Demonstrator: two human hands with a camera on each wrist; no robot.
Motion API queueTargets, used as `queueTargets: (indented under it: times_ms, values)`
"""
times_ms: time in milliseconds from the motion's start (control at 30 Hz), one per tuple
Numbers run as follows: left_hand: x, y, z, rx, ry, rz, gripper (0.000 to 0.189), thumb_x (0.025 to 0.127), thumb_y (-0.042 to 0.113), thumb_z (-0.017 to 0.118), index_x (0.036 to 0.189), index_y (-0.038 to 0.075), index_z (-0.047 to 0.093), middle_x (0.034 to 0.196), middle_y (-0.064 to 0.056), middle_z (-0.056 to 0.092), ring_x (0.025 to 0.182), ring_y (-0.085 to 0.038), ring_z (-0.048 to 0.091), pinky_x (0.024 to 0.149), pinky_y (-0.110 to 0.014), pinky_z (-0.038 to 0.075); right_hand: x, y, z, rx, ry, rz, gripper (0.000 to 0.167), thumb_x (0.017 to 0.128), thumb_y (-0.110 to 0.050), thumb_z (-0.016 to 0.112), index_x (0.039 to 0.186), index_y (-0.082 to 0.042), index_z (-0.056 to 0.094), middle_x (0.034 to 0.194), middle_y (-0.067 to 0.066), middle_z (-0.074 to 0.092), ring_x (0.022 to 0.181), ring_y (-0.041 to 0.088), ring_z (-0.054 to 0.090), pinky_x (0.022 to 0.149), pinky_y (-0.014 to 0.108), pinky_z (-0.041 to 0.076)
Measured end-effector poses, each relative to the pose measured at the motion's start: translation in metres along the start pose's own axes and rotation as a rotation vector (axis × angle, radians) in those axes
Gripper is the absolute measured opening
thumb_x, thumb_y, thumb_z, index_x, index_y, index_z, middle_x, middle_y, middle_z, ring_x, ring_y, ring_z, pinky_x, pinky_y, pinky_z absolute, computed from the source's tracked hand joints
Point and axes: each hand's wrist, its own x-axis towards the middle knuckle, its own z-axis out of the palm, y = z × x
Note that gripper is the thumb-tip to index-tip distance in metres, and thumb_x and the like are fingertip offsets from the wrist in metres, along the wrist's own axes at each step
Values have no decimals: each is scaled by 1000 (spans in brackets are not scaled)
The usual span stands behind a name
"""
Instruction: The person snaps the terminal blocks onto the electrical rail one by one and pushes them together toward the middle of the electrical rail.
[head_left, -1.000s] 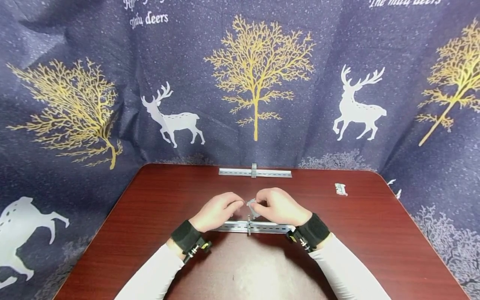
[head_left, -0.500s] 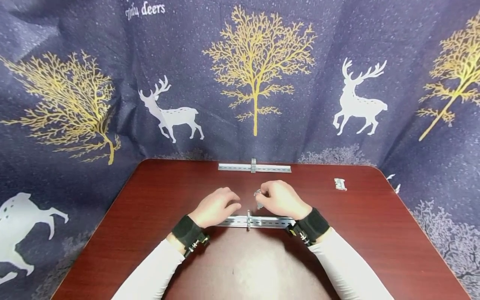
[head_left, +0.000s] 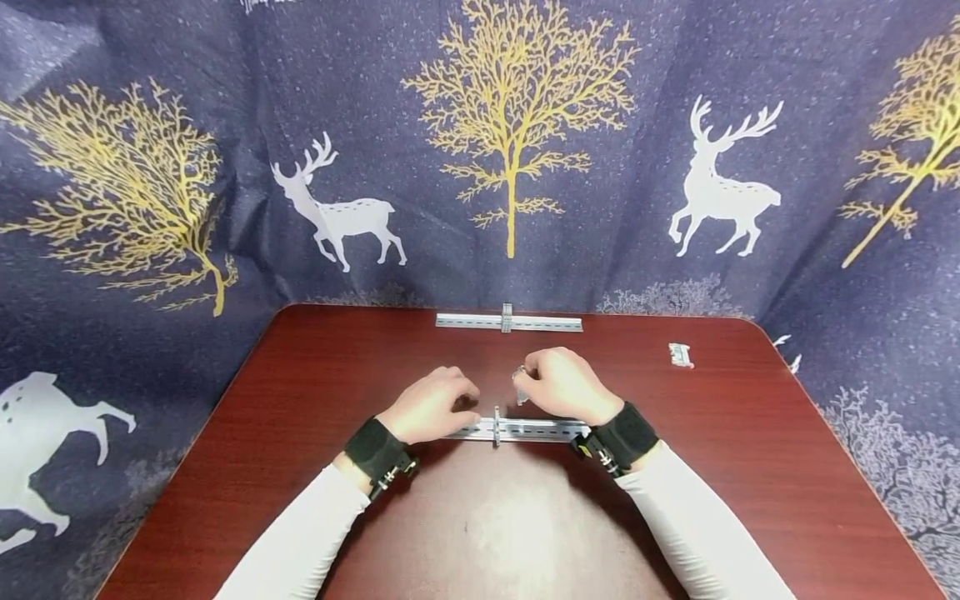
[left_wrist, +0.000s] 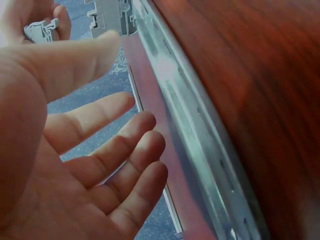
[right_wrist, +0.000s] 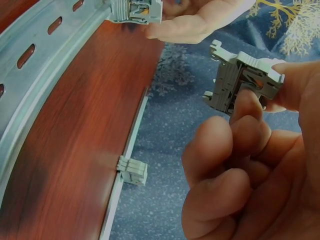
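Note:
My right hand (head_left: 562, 385) pinches a grey DIN rail terminal block (right_wrist: 237, 82) between thumb and index finger, held up off the table. The slotted metal DIN rail (head_left: 540, 429) lies crosswise under both hands. Seated near the middle of this rail is another grey terminal block (head_left: 497, 426). My left hand (head_left: 431, 406) hovers over the rail's left part with its fingers loosely bent and apart; its palm holds nothing in the left wrist view.
A second DIN rail (head_left: 468, 322) lies along the table's back edge, with grey terminal blocks (head_left: 507, 317) clipped at its middle. One loose pale terminal block (head_left: 680, 355) lies at the back right. Behind the table (head_left: 480, 517) hangs a dark blue printed cloth (head_left: 585, 275).
My right hand has drawn back to the right from the left hand, taking the terminal block with it and turning it. The left hand has moved little. The head view has tilted slightly downward.

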Motion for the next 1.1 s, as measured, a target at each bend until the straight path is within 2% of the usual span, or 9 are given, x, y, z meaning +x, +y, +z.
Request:
queueTargets:
  times_ms: [200, 467, 733, 900, 1100]
  values:
    - [0, 0, 0, 25, -36, -4, 38, 91, 33, 89, 122, 11, 82, 109, -4, 72, 102, -22, 62, 87, -39, 52, 2, 2, 0, -6, -9, 20, 43, 95, -18, 63, 61, -23, 36, 58, -14, 22, 52, 8, 21, 56, 32, 19]
    - [0, 2, -1, 47, -72, -22, 41, 90, 32, 89, 125, 11, 82, 112, -5, 71, 105, -24, 62, 90, -40, 53, 4, 2, 3, -32, -45, 77, 42, 93, -20, 62, 61, -22, 35, 58, -12, 22, 54, 10, 21, 58, 33, 19]
    - [-1, 4, 0, 18, -76, -7, 43, 87, 41, 94, 120, 14, 84, 104, -1, 67, 96, -19, 57, 82, -36, 51, 3, 3, 15, -49, -144, 128, 47, 96, -24, 64, 57, -23, 37, 54, -14, 24, 51, 9, 25, 57, 33, 23]
    - [-2, 6, 1, 7, -89, -3, 42, 84, 39, 97, 117, 17, 85, 102, -1, 66, 94, -16, 57, 77, -34, 51, 3, 0, 21, -56, -192, 152, 48, 96, -26, 65, 55, -24, 40, 51, -15, 28, 49, 9, 30, 55, 33, 25]
    - [-2, 7, 0, -14, -120, -16, 29, 86, 34, 96, 109, 20, 86, 97, 0, 66, 85, -12, 55, 70, -31, 49, 1, -3, 28, -95, -234, 181, 51, 96, -30, 68, 53, -22, 42, 51, -14, 27, 49, 11, 30, 52, 33, 23]
